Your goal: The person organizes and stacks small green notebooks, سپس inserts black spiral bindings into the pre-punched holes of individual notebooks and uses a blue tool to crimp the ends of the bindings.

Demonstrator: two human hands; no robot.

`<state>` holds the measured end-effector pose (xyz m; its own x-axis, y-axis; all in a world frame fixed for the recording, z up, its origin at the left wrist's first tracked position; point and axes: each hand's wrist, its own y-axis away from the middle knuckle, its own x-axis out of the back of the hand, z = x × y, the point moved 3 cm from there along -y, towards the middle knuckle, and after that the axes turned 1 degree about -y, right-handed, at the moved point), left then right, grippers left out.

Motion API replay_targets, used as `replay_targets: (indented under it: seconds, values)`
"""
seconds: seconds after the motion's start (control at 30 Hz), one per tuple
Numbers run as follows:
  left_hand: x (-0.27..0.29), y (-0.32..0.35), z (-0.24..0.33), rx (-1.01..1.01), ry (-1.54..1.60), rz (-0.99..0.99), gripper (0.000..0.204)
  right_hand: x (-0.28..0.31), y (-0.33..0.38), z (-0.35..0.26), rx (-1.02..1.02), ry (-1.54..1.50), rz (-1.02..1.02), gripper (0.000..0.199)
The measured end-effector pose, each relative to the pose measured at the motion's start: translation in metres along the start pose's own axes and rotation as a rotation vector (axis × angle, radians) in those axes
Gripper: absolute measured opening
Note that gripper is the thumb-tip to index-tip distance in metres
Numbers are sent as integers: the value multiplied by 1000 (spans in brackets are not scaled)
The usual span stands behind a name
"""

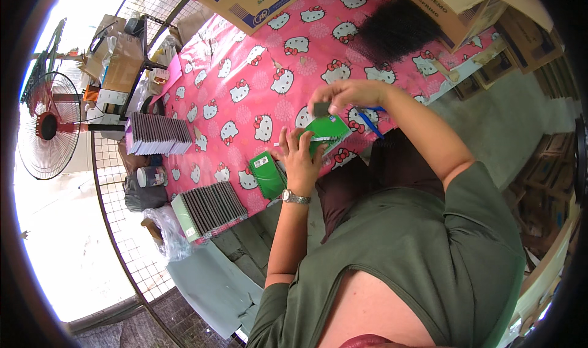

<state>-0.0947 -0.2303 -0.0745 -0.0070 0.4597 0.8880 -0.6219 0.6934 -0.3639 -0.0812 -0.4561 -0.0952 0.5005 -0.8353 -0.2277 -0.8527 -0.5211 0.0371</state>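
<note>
My right hand (pixel 352 94) pinches a small dark square piece (pixel 320 108), its exact kind unclear, just above the far end of a green spiral notebook (pixel 331 131). Across the near left part of that notebook my left hand (pixel 299 158) lies with its fingers spread, a watch on the wrist. A thin white strip or edge (pixel 318 139) shows by its fingertips. Left of this hand, close to the table's front edge, rests another green notebook (pixel 267 173). A blue-handled tool (pixel 370 123), partly hidden by my right forearm, lies right of the first notebook.
Stacked notebooks (pixel 209 208) stand at the table's left front, with another stack (pixel 159 134) farther back. Black wire spirals (pixel 398 29) form a pile at the far right, beside an open carton (pixel 459 11). Another carton (pixel 251 2) stands at the back. A fan (pixel 48 126) is at far left.
</note>
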Motion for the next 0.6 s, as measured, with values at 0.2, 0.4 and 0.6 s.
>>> replay_targets:
  seconds: [0.2, 0.4, 0.6]
  values:
    - [-14, -3, 0, -28, 78, 16, 38, -25, 28, -12, 20, 107, -7, 47]
    - [-9, -9, 2, -32, 123, 10, 38, -23, 34, -11, 18, -145, 89, 43]
    - [-9, -8, -2, -47, 149, 38, 40, -30, 22, -8, -77, -136, -71, 47]
